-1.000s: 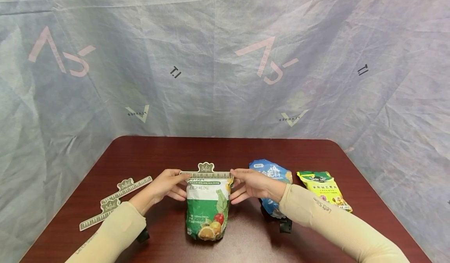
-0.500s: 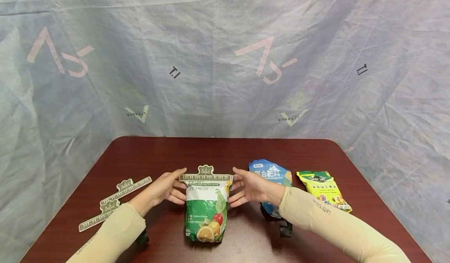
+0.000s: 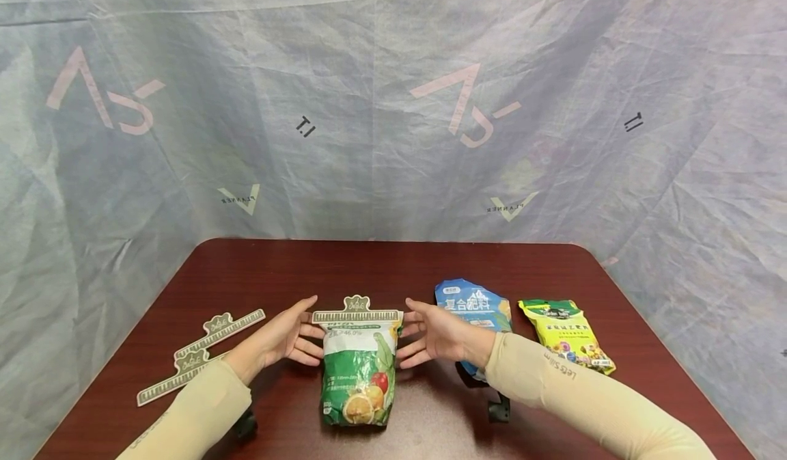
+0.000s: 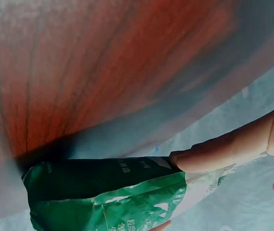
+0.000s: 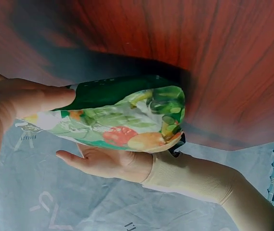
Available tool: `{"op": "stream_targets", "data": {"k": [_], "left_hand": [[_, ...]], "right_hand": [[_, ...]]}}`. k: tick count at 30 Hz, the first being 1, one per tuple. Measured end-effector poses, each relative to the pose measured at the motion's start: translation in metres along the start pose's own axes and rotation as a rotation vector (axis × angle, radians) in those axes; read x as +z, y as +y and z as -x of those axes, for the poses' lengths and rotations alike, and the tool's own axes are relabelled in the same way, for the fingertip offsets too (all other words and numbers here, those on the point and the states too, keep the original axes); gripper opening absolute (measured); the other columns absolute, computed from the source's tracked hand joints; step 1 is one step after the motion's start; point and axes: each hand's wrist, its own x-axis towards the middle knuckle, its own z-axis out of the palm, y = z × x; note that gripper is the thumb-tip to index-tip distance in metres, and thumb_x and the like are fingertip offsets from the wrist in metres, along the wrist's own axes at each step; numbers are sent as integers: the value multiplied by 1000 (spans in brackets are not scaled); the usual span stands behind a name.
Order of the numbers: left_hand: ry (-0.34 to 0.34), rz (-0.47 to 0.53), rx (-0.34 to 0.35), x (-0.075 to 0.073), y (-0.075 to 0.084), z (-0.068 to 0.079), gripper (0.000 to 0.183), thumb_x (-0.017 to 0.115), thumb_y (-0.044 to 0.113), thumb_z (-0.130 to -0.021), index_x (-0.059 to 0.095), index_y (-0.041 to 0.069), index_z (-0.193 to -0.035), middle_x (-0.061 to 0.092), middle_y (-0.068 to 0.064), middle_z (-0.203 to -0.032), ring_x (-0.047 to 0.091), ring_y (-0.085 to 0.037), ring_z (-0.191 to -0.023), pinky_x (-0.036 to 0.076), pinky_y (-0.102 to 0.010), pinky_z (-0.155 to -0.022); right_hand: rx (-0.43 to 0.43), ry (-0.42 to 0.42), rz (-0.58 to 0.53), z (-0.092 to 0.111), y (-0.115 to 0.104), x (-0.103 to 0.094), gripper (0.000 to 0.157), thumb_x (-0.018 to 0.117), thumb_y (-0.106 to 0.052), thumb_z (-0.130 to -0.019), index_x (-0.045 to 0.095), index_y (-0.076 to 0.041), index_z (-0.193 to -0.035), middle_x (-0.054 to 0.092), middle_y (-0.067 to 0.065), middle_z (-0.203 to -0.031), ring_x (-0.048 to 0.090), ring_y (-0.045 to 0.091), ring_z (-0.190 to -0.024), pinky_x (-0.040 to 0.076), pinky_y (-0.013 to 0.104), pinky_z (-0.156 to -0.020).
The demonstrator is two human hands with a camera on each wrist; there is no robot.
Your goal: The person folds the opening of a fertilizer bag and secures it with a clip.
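A green and white fertilizer bag (image 3: pixel 353 364) with printed fruit and vegetables stands upright at the table's front middle. Across its top sits a long clip (image 3: pixel 356 316) with a piano-key pattern and a crown-shaped handle. My left hand (image 3: pixel 285 337) is at the bag's left side, fingers spread and thumb raised. On the opposite side is my right hand (image 3: pixel 439 333), its fingers likewise extended. A fingertip meets the bag (image 4: pixel 137 202) in the left wrist view. The right wrist view shows a finger lying along the bag (image 5: pixel 122 115).
Two more piano-key clips, one farther (image 3: pixel 221 330) and one nearer (image 3: pixel 184 372), lie at the left of the dark red table (image 3: pixel 381 262). A blue bag (image 3: pixel 467 299) lies partly behind my right hand. Farther right lies a yellow bag (image 3: pixel 568 337). Grey cloth (image 3: pixel 369 104) hangs behind.
Both hands have let go of the clip's ends and moved down along the bag's sides, fingers spreading. The bag and clip have shifted slightly toward me and settled lower.
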Motion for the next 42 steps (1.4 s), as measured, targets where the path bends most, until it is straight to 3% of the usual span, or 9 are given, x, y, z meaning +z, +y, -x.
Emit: {"op": "stream_targets", "data": {"k": [6,21,33,42], "left_hand": [[-42,-6,-17,-4,-6,1,97,33,61,-90,-1,-17,-136,43,-35,-126,63,-38,-87,51,-49,-71],[-70,-7,-69,-8,-15,-1,93,33,59,-91,3,-18,-134,44,-34,-125,62,-38,-89,50,-50,-72],[-68,-20,-118,-9,-19,0,92,34,59,-90,6,-17,-134,57,-20,-112,62,-37,-88,50,-49,-72],[-78,-41,-152,-11,-19,0,94,35,60,-89,6,-17,-133,59,-18,-108,62,-38,-89,51,-49,-72]], "right_hand": [[5,-5,-8,-1,4,2,74,36,-46,-96,12,8,-140,15,34,-140,44,53,-110,45,54,-82],[27,-28,-45,-4,14,3,76,37,-45,-95,9,10,-140,11,35,-141,41,53,-113,43,58,-82],[54,-38,-59,-7,22,3,77,37,-45,-96,8,13,-138,13,36,-139,42,52,-112,42,60,-82],[61,-42,-67,-8,25,4,78,38,-45,-95,8,14,-138,15,36,-138,41,52,-112,41,60,-82]]}}
